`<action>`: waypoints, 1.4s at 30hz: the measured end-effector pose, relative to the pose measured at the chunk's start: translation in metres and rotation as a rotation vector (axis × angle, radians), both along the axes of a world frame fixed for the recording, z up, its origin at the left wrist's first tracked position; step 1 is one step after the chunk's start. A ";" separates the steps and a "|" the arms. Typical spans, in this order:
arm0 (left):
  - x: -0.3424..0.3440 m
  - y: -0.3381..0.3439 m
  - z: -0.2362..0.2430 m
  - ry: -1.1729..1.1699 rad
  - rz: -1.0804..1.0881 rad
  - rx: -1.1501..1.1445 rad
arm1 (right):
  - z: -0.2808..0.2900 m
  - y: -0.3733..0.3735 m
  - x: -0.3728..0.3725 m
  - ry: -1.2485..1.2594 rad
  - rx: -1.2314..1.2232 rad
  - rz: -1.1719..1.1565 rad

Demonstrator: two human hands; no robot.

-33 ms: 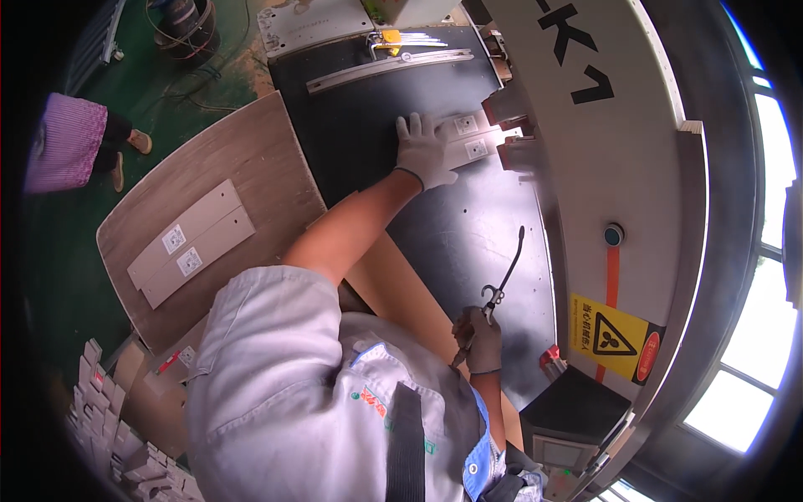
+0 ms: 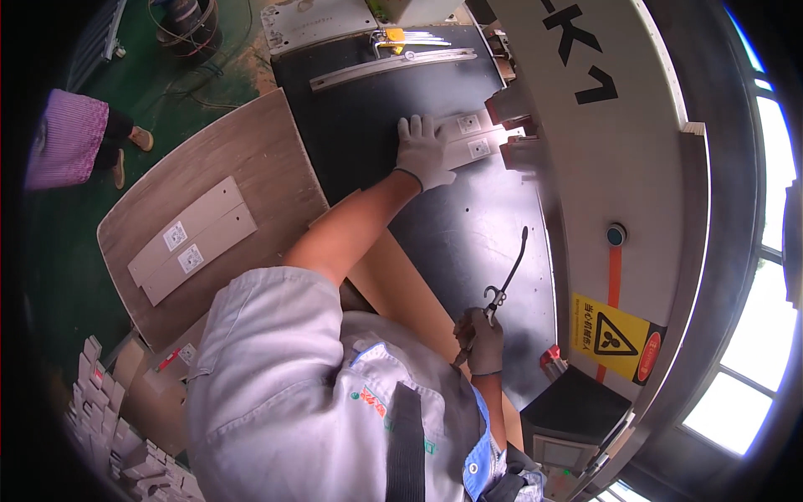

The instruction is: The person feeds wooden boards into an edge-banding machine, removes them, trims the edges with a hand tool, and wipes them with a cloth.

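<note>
My left hand (image 2: 424, 156), in a pale work glove, lies flat with fingers stretched out on the black machine table (image 2: 435, 219). Its palm side rests against the near ends of two light panel strips (image 2: 457, 151) lying side by side, each bearing a square white label. Their far ends reach the reddish blocks (image 2: 520, 154) on the machine's side. Lower down, my gloved right hand (image 2: 482, 345) is wrapped round an air blow gun (image 2: 497, 299), whose thin black nozzle points up over the table. The fingers hide most of its handle.
Two labelled strips (image 2: 194, 240) lie on a brown board (image 2: 276, 142) to the left. A metal rail (image 2: 393, 69) and a hex key set (image 2: 410, 38) sit at the table's far end. The machine housing (image 2: 585, 159) borders the right. A person (image 2: 75, 142) stands far left.
</note>
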State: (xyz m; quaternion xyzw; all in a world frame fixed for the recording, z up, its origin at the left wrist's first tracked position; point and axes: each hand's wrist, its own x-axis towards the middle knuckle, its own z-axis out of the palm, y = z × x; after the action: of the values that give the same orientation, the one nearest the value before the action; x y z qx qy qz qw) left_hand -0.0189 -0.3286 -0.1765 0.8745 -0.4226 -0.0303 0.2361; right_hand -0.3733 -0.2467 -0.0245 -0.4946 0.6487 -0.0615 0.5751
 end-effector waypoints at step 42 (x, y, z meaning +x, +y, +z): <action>-0.012 -0.001 -0.003 -0.131 -0.063 0.032 | 0.114 0.060 0.035 -0.269 -0.470 -0.166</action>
State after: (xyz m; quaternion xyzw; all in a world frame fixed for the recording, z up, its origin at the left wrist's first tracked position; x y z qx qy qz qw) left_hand -0.0311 -0.3299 -0.1792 0.8646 -0.4639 0.0129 0.1927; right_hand -0.3381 -0.1867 0.0892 -0.5470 0.5727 -0.3223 0.5186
